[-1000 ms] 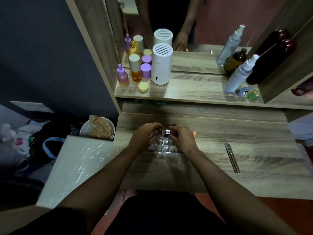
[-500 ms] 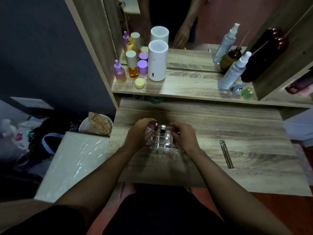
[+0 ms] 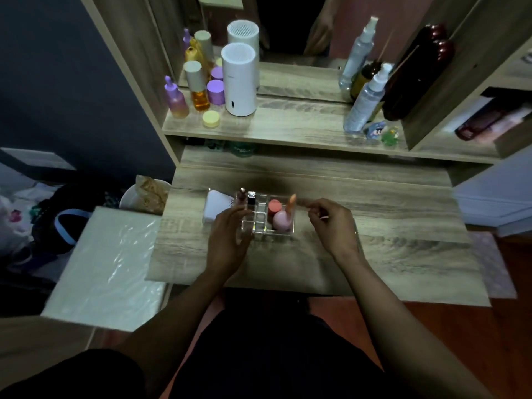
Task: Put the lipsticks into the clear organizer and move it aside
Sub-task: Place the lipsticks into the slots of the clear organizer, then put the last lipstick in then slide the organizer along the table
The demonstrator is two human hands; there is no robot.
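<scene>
The clear organizer (image 3: 263,226) stands on the wooden desk near its middle. Two lipsticks stand upright in its far left cells, a dark red one (image 3: 242,194) and a black one with a silver cap (image 3: 251,199). Its right part holds a pink sponge (image 3: 280,220), a coral-capped item (image 3: 273,206) and an orange-tipped stick (image 3: 291,203). My left hand (image 3: 227,239) grips the organizer's left end, thumb in front and fingers behind. My right hand (image 3: 331,224) hovers just right of it, fingers loosely curled and holding nothing.
A white tube (image 3: 215,208) lies against the organizer's left side. The upper shelf (image 3: 288,131) carries coloured bottles, a white cylinder (image 3: 239,80) and spray bottles (image 3: 364,102). A white plastic-wrapped box (image 3: 106,263) and a bin (image 3: 144,194) sit left of the desk.
My right hand has let go of the organizer and drawn off to the right, uncovering the sponge and coral items. My left hand has stayed on the left end.
</scene>
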